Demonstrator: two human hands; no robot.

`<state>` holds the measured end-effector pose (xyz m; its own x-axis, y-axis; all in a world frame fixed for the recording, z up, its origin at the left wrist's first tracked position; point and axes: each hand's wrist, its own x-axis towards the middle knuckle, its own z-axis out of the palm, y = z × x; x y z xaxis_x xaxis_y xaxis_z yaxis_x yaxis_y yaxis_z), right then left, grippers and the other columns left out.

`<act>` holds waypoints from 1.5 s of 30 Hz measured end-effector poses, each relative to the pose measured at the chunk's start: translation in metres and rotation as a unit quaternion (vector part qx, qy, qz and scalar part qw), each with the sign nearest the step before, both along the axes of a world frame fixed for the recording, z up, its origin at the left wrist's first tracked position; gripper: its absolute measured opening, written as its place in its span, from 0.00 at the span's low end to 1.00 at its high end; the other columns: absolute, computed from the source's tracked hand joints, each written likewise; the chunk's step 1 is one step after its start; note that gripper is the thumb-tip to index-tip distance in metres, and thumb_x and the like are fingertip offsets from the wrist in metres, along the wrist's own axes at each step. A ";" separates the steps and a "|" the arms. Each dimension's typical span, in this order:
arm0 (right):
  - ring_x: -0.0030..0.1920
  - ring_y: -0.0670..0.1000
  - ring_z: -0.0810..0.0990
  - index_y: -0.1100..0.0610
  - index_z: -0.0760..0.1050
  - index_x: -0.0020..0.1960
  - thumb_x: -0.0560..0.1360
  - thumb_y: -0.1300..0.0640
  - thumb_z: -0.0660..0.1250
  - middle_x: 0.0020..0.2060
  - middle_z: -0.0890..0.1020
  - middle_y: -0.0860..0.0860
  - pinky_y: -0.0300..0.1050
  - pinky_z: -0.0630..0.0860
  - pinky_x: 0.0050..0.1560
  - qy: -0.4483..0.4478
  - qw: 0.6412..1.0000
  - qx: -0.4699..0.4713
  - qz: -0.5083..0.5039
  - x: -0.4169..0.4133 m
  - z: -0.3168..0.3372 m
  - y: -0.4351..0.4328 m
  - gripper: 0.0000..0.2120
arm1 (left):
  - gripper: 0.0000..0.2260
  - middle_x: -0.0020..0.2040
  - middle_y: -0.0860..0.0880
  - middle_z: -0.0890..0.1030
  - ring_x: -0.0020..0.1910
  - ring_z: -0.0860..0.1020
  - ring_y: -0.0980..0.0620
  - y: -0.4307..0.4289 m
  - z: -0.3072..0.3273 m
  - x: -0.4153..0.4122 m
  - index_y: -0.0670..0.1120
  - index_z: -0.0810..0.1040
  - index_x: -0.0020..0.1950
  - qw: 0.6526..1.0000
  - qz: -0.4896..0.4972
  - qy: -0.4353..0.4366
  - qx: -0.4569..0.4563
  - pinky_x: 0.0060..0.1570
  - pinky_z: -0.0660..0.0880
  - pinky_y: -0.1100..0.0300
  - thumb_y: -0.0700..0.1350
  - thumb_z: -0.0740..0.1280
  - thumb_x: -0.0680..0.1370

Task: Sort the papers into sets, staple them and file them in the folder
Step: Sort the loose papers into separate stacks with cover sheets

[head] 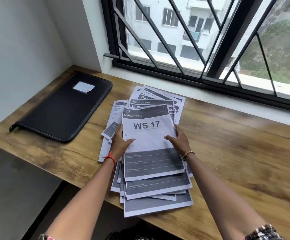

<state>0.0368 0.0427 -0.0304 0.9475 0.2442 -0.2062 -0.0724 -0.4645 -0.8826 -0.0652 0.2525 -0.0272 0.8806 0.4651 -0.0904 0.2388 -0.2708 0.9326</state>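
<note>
Two hands grip the sheet [147,134] topping the pile [158,205]: left hand [121,142] at its 9 o'clock edge, right hand [178,141] at 3. Folder [62,108] lies at 10. I fear a quick lift drags loose pages off the desk [236,153], where the pile overhangs.

1. A loose pile of papers [158,205] lay fanned on the wooden desk [236,153], below a barred window [192,40].
2. The top sheet [146,125], headed "LIVING ROOM" and "WS 17", sat on the pile.
3. The left hand [120,141] gripped that sheet's left edge, thumb on its face.
4. The right hand [178,141] held the right edge likewise.
5. A black zipped folder [66,108] with a white label [83,87] lay closed, well left of the pile.
</note>
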 end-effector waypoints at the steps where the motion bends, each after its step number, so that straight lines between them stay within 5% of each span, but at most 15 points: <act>1: 0.72 0.53 0.62 0.61 0.60 0.73 0.71 0.61 0.70 0.72 0.63 0.56 0.43 0.59 0.70 -0.008 1.000 -0.020 0.006 -0.002 0.000 0.001 0.34 | 0.33 0.67 0.44 0.73 0.65 0.71 0.48 0.003 -0.002 0.003 0.43 0.65 0.71 1.000 -0.012 0.001 -0.001 0.66 0.69 0.49 0.33 0.72 0.69; 6: 0.76 0.52 0.48 0.62 0.49 0.75 0.75 0.54 0.65 0.76 0.50 0.56 0.39 0.47 0.72 -0.043 0.987 -0.147 0.042 -0.010 -0.006 0.001 0.36 | 0.35 0.70 0.48 0.68 0.69 0.67 0.51 0.008 -0.002 0.013 0.44 0.62 0.73 0.997 -0.055 0.024 0.046 0.69 0.65 0.51 0.39 0.74 0.69; 10: 0.75 0.54 0.52 0.62 0.49 0.75 0.75 0.54 0.66 0.75 0.53 0.57 0.42 0.51 0.72 -0.040 0.987 -0.154 0.006 -0.019 -0.006 0.000 0.37 | 0.36 0.75 0.43 0.59 0.74 0.58 0.47 0.005 -0.006 0.007 0.40 0.56 0.75 0.994 -0.027 0.064 0.084 0.72 0.56 0.56 0.42 0.72 0.72; 15: 0.74 0.54 0.56 0.62 0.52 0.75 0.75 0.54 0.66 0.74 0.56 0.56 0.41 0.53 0.71 -0.038 0.989 -0.145 -0.013 -0.027 -0.002 0.004 0.35 | 0.36 0.74 0.43 0.62 0.73 0.60 0.45 0.008 -0.015 -0.001 0.40 0.58 0.75 0.992 -0.059 0.066 0.088 0.72 0.58 0.51 0.40 0.72 0.71; 21: 0.74 0.54 0.56 0.62 0.53 0.74 0.74 0.54 0.67 0.74 0.57 0.57 0.42 0.54 0.71 -0.028 0.989 -0.142 -0.034 -0.032 -0.002 0.002 0.35 | 0.38 0.75 0.44 0.58 0.75 0.56 0.49 0.010 -0.012 0.009 0.39 0.56 0.75 0.987 -0.090 0.058 0.116 0.68 0.51 0.66 0.37 0.72 0.71; 26: 0.74 0.54 0.56 0.61 0.53 0.75 0.74 0.54 0.67 0.74 0.57 0.56 0.44 0.54 0.71 -0.016 0.991 -0.129 -0.040 -0.028 0.000 0.001 0.36 | 0.38 0.76 0.44 0.57 0.75 0.55 0.50 0.014 -0.012 0.019 0.39 0.57 0.75 0.989 -0.083 0.058 0.108 0.68 0.51 0.66 0.35 0.73 0.69; 34: 0.72 0.55 0.60 0.61 0.57 0.74 0.72 0.55 0.69 0.73 0.61 0.57 0.47 0.59 0.69 0.008 0.994 -0.091 -0.066 -0.005 0.011 -0.001 0.36 | 0.36 0.74 0.41 0.58 0.74 0.57 0.47 0.009 0.001 0.043 0.38 0.62 0.72 0.997 -0.040 0.043 0.043 0.73 0.55 0.56 0.35 0.74 0.68; 38: 0.71 0.55 0.62 0.61 0.59 0.73 0.72 0.57 0.69 0.72 0.63 0.56 0.47 0.60 0.69 0.035 0.993 -0.083 -0.075 0.008 0.014 -0.005 0.34 | 0.36 0.67 0.46 0.71 0.65 0.71 0.48 0.012 -0.004 0.052 0.41 0.69 0.68 0.998 -0.036 0.050 0.013 0.67 0.68 0.50 0.48 0.74 0.62; 45: 0.67 0.57 0.69 0.62 0.66 0.69 0.67 0.52 0.69 0.67 0.71 0.56 0.53 0.66 0.68 0.036 0.993 -0.061 -0.094 0.015 0.012 -0.006 0.33 | 0.22 0.56 0.48 0.75 0.55 0.74 0.49 0.003 0.005 0.061 0.40 0.72 0.63 0.998 -0.045 0.035 0.018 0.54 0.70 0.60 0.32 0.71 0.70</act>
<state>0.0521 0.0365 -0.0182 0.9559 0.0334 -0.2917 -0.2282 -0.5406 -0.8097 -0.0041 0.2556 -0.0227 0.9113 0.3878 -0.1382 0.2767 -0.3282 0.9032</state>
